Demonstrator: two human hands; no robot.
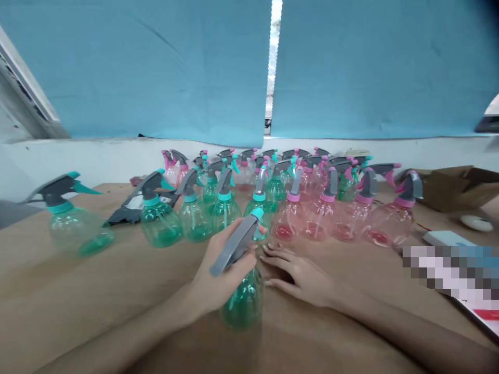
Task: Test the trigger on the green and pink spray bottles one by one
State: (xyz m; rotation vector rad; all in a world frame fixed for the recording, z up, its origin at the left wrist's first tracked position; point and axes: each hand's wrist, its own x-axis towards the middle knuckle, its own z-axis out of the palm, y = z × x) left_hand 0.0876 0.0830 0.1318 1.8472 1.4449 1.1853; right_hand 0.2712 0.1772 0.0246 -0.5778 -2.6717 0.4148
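At nine o'clock stands a lone green bottle (74, 228). Near centre, the left hand (216, 272) wraps its fingers around the neck of the green spray bottle (244, 301), which stands on the table (117, 291). At its three o'clock, just beside it, the right hand (302, 275) lies flat, fingers spread and holding nothing.

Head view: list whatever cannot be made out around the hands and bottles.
All in the head view:
- green spray bottle: neck hidden by left hand.
- Back-row bottles: blurred, overlapping; count unclear.
- Papers at right: masked by pixelated patch, cut by edge.
- Black packet: print too blurred.
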